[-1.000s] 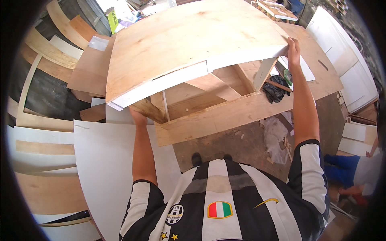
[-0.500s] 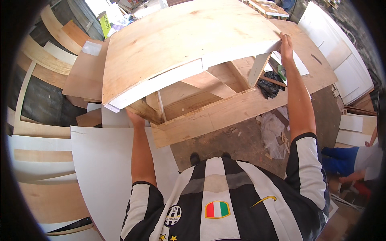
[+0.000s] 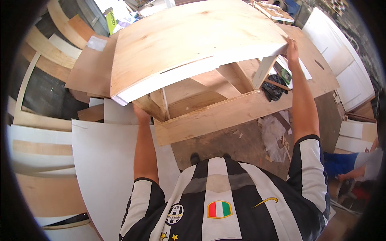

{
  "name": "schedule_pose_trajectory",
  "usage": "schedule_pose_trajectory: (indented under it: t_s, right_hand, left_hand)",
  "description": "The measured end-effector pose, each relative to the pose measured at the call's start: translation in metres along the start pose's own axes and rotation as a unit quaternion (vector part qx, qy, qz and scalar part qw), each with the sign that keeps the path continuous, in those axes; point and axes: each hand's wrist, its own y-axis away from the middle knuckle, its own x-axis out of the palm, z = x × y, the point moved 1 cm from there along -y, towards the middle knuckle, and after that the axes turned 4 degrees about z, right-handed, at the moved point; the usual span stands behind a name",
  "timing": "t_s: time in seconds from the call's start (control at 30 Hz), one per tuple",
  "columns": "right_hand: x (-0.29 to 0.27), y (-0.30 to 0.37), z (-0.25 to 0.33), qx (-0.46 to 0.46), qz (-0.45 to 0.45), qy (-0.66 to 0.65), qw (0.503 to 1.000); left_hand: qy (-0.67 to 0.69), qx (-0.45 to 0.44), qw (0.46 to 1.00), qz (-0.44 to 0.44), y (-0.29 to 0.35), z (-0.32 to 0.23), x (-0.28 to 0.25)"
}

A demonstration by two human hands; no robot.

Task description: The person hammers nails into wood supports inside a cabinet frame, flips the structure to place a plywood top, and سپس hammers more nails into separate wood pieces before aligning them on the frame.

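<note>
A large plywood box-like piece [image 3: 193,40] with a white front edge stretches across the upper middle, tilted. Its near side stands open, showing wooden braces and a plywood floor inside. My left hand [image 3: 141,114] is closed around the underside of its near left corner, the fingers partly hidden beneath. At the near right corner, my right hand [image 3: 292,50] grips the edge, fingers wrapped over it. Below the white edge a plywood board [image 3: 209,119] runs along the near side. A black plastic bag [image 3: 274,89] lies close to my right forearm.
A white sheet [image 3: 108,168] lies at the left beside stacked boards [image 3: 44,160]. Clear plastic and wood scraps [image 3: 273,138] litter the floor. White panels [image 3: 335,52] lean at the far right. Another person in blue trousers [image 3: 341,164] is at the right edge.
The plywood piece has shifted slightly to the right in view, and both my hands have moved with it, still holding its corners. The other person has changed posture a little.
</note>
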Motion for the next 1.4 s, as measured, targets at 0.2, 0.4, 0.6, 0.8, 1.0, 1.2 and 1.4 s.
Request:
schedule_pose_trajectory:
  t_s: [0.2, 0.4, 0.6, 0.8, 1.0, 1.2, 1.4]
  right_hand:
    - [-0.003, 0.013, 0.017, 0.041, 0.008, -0.031, 0.999]
    - [0.003, 0.024, 0.033, 0.072, 0.013, -0.048, 0.996]
    - [0.003, 0.019, 0.031, 0.077, -0.031, -0.017, 0.996]
    - [0.005, 0.023, 0.044, 0.108, -0.074, 0.031, 0.991]
    - [0.025, 0.054, 0.058, -0.143, -0.218, 0.354, 0.898]
    - [0.068, 0.113, 0.056, -0.251, -0.150, 0.312, 0.904]
    - [0.066, 0.146, 0.034, -0.237, -0.139, 0.278, 0.920]
  left_hand:
    - [-0.014, -0.018, 0.998, -0.052, 0.004, 0.001, 0.004]
    - [0.011, -0.025, 0.997, -0.077, 0.006, 0.003, 0.004]
    - [-0.008, -0.042, 0.994, -0.098, 0.010, 0.012, 0.001]
    - [-0.019, -0.030, 0.997, -0.067, 0.006, 0.014, -0.005]
    - [-0.008, 0.059, 0.996, -0.069, -0.001, -0.061, 0.036]
    - [-0.262, 0.331, 0.906, 0.009, -0.001, -0.138, 0.100]
    - [-0.286, 0.363, 0.886, -0.037, -0.014, -0.141, 0.106]
